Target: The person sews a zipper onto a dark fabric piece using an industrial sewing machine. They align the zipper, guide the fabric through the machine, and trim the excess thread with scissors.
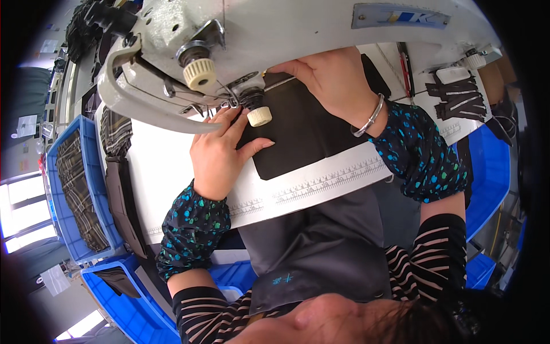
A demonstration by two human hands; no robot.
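A dark brown fabric piece (309,132) lies on the white table of a sewing machine (275,28), with a strip of zipper teeth (281,85) along its far part. My left hand (220,152) rests flat, fingertips on the fabric beside the needle area and thumb spread to the right. My right hand (338,83) reaches over the far side of the piece. Its thumb stretches left above the zipper to a small yellow spot; the machine arm hides the other fingers. The hand appears closed, but what it grips cannot be made out.
Cream tension knobs (199,73) and a curved lever (112,92) overhang my left hand. Printed rulers (326,183) run along the table's near edge. Dark strips (455,97) and a red pen-like tool (407,69) lie right. Blue crates (86,129) with plaid cloth stand left; another blue bin (492,172) stands right.
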